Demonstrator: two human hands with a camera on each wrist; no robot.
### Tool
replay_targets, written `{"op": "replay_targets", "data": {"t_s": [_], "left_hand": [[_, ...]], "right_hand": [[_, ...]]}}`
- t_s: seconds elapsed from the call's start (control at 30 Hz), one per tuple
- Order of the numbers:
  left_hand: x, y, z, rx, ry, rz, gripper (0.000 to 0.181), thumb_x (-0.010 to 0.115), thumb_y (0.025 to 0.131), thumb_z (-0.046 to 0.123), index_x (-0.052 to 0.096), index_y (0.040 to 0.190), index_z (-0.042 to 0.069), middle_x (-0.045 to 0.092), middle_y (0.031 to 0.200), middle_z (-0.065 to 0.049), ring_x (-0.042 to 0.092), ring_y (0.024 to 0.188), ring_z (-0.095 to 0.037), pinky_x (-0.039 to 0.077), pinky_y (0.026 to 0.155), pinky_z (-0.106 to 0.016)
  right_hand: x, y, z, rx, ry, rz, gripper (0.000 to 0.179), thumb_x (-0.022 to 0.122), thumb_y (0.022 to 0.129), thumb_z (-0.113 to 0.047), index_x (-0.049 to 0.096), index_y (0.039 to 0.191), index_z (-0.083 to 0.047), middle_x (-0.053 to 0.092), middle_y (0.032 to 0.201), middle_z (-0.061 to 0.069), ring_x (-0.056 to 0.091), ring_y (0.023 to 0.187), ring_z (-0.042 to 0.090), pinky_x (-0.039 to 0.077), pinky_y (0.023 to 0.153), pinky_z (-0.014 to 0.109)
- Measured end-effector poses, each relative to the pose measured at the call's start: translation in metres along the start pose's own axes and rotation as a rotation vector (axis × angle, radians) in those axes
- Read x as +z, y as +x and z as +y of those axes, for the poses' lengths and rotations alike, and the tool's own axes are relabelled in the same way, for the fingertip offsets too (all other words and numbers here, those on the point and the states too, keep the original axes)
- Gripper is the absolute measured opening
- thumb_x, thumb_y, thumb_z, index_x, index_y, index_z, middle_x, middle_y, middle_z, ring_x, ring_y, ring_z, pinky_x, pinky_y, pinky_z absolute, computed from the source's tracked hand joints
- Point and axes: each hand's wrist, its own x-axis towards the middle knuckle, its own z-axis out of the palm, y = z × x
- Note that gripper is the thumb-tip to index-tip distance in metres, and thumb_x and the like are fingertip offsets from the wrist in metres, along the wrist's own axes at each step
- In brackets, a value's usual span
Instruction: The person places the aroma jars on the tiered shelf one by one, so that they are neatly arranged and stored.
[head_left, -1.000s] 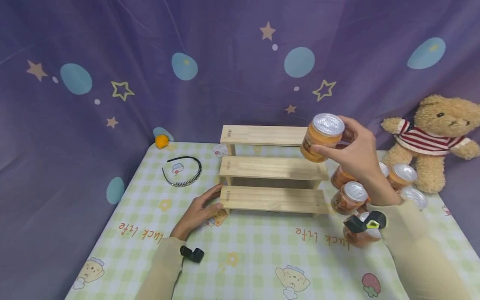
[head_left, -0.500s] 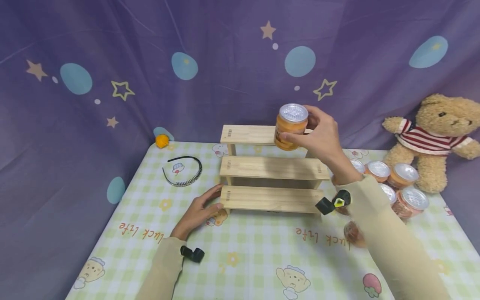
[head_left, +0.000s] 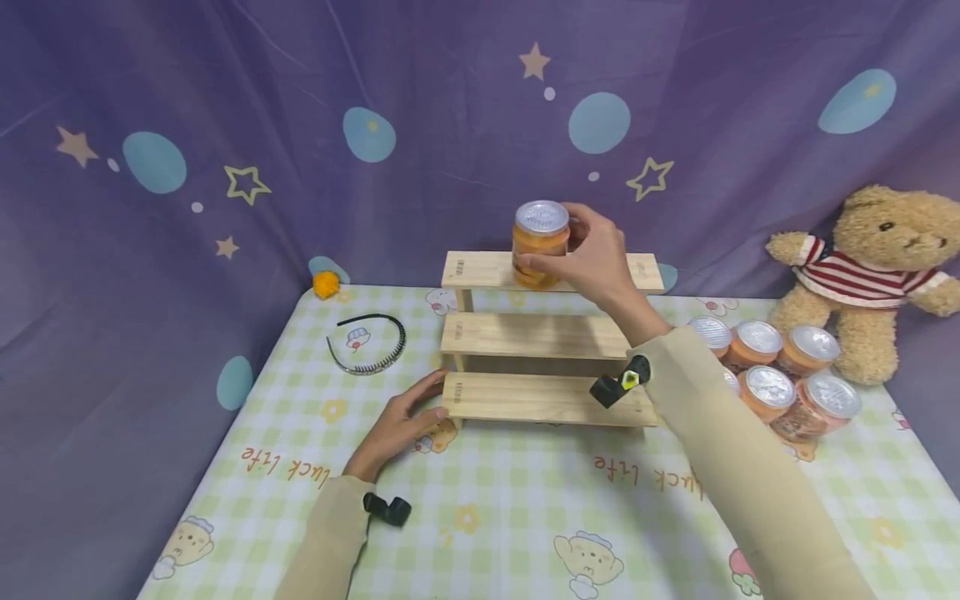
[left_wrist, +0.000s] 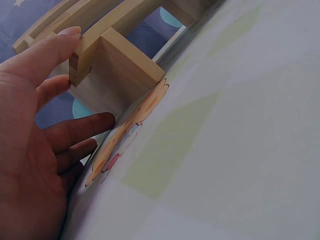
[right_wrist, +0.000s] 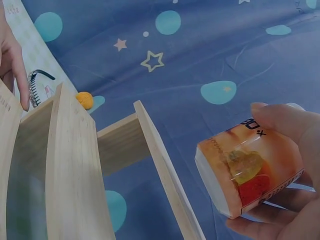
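Observation:
A three-tier wooden display shelf (head_left: 525, 335) stands at the middle of the table. My right hand (head_left: 598, 258) grips an orange jar (head_left: 537, 245) with a silver lid, thumb on its near side. The jar is upright over the top tier, and the right wrist view shows a gap between the jar's base (right_wrist: 212, 182) and the top board (right_wrist: 167, 177). My left hand (head_left: 397, 423) is at the left end of the lowest tier. In the left wrist view its thumb (left_wrist: 60, 47) and index finger pinch that board's end (left_wrist: 76, 67); the other fingers extend beside the leg.
Several similar jars (head_left: 767, 388) stand grouped at the right, partly behind my right sleeve (head_left: 738, 442). A teddy bear (head_left: 877, 279) sits behind them. On the left lie a black headband (head_left: 397, 346) and a small yellow-orange object (head_left: 326, 284). A purple curtain (head_left: 450, 192) hangs behind.
My right hand has carried the jar leftward from the shelf's right end to over the top tier. The left hand has stayed at the lowest tier's left end.

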Motion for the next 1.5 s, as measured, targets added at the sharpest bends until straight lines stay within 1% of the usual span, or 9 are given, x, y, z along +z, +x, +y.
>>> {"op": "replay_targets", "data": {"t_s": [0.13, 0.37, 0.5, 0.57, 0.8, 0.97, 1.13, 1.3, 1.5], "left_hand": [[0.0, -0.001, -0.001, 0.01, 0.003, -0.001, 0.061, 0.066, 0.097, 0.025, 0.042, 0.154, 0.023, 0.056, 0.148, -0.013, 0.042, 0.146, -0.035, 0.022, 0.123, -0.061], [0.0, -0.001, -0.002, 0.027, 0.007, 0.0, 0.061, 0.066, 0.097, 0.024, 0.042, 0.154, 0.023, 0.057, 0.147, -0.012, 0.045, 0.144, -0.035, 0.023, 0.123, -0.06], [0.001, 0.0, -0.003, 0.029, 0.013, 0.0, 0.062, 0.066, 0.097, 0.023, 0.042, 0.154, 0.022, 0.057, 0.146, -0.012, 0.045, 0.144, -0.035, 0.024, 0.122, -0.06], [0.001, 0.0, -0.003, 0.029, 0.013, 0.001, 0.062, 0.066, 0.097, 0.023, 0.042, 0.154, 0.022, 0.057, 0.147, -0.013, 0.045, 0.144, -0.035, 0.024, 0.122, -0.06], [0.001, 0.001, -0.002, 0.017, 0.013, -0.007, 0.062, 0.067, 0.097, 0.027, 0.043, 0.153, 0.024, 0.057, 0.147, -0.01, 0.047, 0.143, -0.034, 0.026, 0.121, -0.06], [0.001, 0.001, -0.002, 0.013, 0.009, -0.009, 0.062, 0.067, 0.097, 0.028, 0.042, 0.153, 0.025, 0.057, 0.147, -0.01, 0.047, 0.143, -0.034, 0.026, 0.121, -0.06], [0.002, 0.001, 0.0, 0.015, 0.013, -0.008, 0.062, 0.067, 0.097, 0.027, 0.042, 0.153, 0.024, 0.057, 0.147, -0.011, 0.046, 0.143, -0.035, 0.025, 0.122, -0.061], [0.001, 0.001, 0.0, 0.017, 0.014, -0.004, 0.062, 0.067, 0.097, 0.026, 0.042, 0.154, 0.023, 0.057, 0.147, -0.012, 0.046, 0.143, -0.035, 0.025, 0.122, -0.061], [0.001, 0.001, -0.001, 0.018, 0.01, 0.0, 0.063, 0.067, 0.096, 0.026, 0.041, 0.154, 0.022, 0.057, 0.147, -0.012, 0.045, 0.144, -0.035, 0.021, 0.123, -0.061]], "right_hand": [[0.009, 0.006, -0.003, -0.004, 0.019, -0.032, 0.077, 0.092, 0.071, -0.03, 0.057, 0.137, -0.013, 0.07, 0.124, 0.008, 0.07, 0.107, 0.021, 0.057, 0.094, 0.037], [0.027, 0.017, -0.006, -0.024, 0.116, -0.074, 0.077, 0.09, 0.074, -0.024, 0.053, 0.141, -0.009, 0.067, 0.129, 0.011, 0.068, 0.112, 0.024, 0.056, 0.097, 0.039], [0.036, 0.022, -0.005, -0.029, 0.155, -0.081, 0.077, 0.09, 0.074, -0.021, 0.053, 0.14, -0.006, 0.067, 0.129, 0.013, 0.068, 0.113, 0.025, 0.055, 0.099, 0.038], [0.039, 0.024, -0.004, -0.028, 0.148, -0.072, 0.077, 0.09, 0.074, -0.021, 0.054, 0.139, -0.006, 0.067, 0.128, 0.013, 0.068, 0.112, 0.025, 0.056, 0.098, 0.038], [0.05, 0.029, 0.0, -0.01, 0.034, -0.029, 0.076, 0.09, 0.073, -0.031, 0.056, 0.138, -0.01, 0.07, 0.124, 0.01, 0.069, 0.105, 0.023, 0.057, 0.093, 0.037], [0.055, 0.029, 0.004, -0.017, 0.021, -0.037, 0.075, 0.089, 0.074, -0.031, 0.056, 0.138, -0.01, 0.069, 0.125, 0.01, 0.069, 0.107, 0.023, 0.057, 0.094, 0.038], [0.058, 0.029, 0.002, -0.048, 0.001, -0.045, 0.077, 0.09, 0.073, -0.031, 0.055, 0.139, -0.01, 0.068, 0.127, 0.01, 0.068, 0.11, 0.025, 0.056, 0.096, 0.039], [0.059, 0.028, 0.002, -0.063, -0.009, -0.075, 0.079, 0.089, 0.074, -0.031, 0.052, 0.141, -0.011, 0.066, 0.132, 0.01, 0.066, 0.115, 0.025, 0.055, 0.099, 0.04], [0.055, 0.027, 0.0, -0.055, -0.03, -0.147, 0.085, 0.087, 0.077, -0.036, 0.044, 0.146, -0.013, 0.06, 0.139, 0.009, 0.061, 0.124, 0.025, 0.051, 0.106, 0.042]]}}
